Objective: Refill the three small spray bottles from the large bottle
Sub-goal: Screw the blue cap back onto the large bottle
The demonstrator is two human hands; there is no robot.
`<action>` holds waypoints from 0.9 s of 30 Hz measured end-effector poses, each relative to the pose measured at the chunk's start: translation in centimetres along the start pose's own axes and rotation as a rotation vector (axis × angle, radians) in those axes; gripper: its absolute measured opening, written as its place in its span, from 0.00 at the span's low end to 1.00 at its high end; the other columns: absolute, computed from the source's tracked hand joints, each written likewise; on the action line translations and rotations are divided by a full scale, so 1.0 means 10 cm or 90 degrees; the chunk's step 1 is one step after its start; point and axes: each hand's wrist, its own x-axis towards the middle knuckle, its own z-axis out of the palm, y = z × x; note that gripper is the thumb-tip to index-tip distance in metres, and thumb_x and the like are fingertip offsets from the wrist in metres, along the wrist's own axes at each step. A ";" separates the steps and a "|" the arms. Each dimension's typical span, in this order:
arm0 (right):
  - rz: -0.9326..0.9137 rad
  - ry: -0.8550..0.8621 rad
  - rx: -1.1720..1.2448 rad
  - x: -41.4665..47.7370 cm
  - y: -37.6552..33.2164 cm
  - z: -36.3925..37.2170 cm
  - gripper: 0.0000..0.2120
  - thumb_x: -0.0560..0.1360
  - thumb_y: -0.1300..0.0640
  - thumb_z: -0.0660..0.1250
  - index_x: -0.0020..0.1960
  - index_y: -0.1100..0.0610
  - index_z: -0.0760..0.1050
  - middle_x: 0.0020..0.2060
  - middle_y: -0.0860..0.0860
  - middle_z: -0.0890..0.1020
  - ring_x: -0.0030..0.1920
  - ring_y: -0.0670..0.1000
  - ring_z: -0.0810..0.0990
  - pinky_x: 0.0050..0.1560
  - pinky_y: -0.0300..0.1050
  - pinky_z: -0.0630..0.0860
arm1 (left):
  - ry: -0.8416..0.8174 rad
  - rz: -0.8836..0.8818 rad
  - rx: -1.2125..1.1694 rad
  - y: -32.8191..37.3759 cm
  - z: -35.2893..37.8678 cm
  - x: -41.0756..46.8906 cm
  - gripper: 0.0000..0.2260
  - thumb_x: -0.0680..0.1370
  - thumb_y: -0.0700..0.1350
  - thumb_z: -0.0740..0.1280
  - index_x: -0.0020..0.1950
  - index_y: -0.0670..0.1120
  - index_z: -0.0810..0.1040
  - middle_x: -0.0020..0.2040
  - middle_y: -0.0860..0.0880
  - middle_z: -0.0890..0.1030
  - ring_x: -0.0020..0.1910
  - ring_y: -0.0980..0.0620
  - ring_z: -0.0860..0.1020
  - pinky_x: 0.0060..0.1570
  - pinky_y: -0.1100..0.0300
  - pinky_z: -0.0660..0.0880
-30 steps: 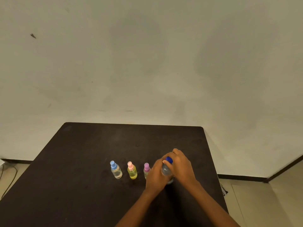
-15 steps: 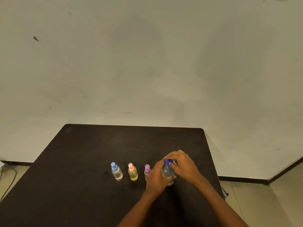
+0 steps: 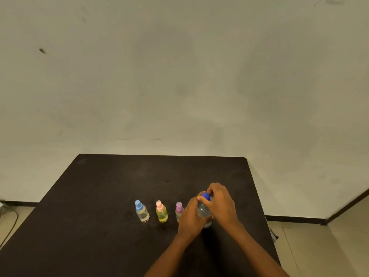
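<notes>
While the large clear plastic bottle [image 3: 202,211] is clasped by the left hand [image 3: 190,218], its blue cap [image 3: 206,196] has been re-pinched by the right hand [image 3: 221,204]; unscrewing seems underway.

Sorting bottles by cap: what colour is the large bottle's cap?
Dark blue. The large bottle's cap shows best in the head view.

Just left of left hand [image 3: 190,218], row of three spray bottles [image 3: 161,211]; beyond right hand [image 3: 221,204], open desk [image 3: 159,176].
</notes>
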 end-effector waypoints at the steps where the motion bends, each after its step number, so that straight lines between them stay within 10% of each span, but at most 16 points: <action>1: -0.014 -0.004 -0.007 0.02 0.00 -0.01 0.22 0.70 0.46 0.70 0.60 0.52 0.69 0.57 0.50 0.73 0.56 0.47 0.71 0.56 0.39 0.69 | 0.029 0.042 -0.004 -0.05 -0.01 0.04 0.23 0.67 0.46 0.76 0.50 0.68 0.68 0.52 0.72 0.68 0.43 0.81 0.68 0.50 0.71 0.69; 6: -0.195 -0.107 0.022 0.04 0.06 -0.21 0.21 0.74 0.58 0.66 0.66 0.51 0.69 0.66 0.47 0.71 0.66 0.47 0.65 0.63 0.38 0.63 | 0.002 0.026 0.016 0.04 -0.03 0.02 0.28 0.67 0.47 0.76 0.61 0.64 0.68 0.49 0.73 0.72 0.47 0.79 0.68 0.55 0.64 0.70; 13: -0.232 -0.176 -0.193 0.14 0.01 -0.24 0.13 0.75 0.58 0.64 0.60 0.53 0.75 0.56 0.51 0.75 0.58 0.51 0.72 0.60 0.44 0.70 | -0.009 0.025 0.080 0.16 -0.08 -0.03 0.28 0.69 0.48 0.75 0.51 0.71 0.60 0.59 0.54 0.74 0.60 0.55 0.73 0.54 0.65 0.69; 27: -0.088 0.071 -0.113 0.01 0.00 0.02 0.14 0.73 0.41 0.63 0.45 0.51 0.66 0.43 0.49 0.77 0.41 0.46 0.73 0.45 0.38 0.71 | -0.009 -0.034 0.116 0.25 -0.10 -0.08 0.25 0.70 0.45 0.73 0.66 0.49 0.69 0.59 0.51 0.77 0.58 0.53 0.76 0.53 0.62 0.72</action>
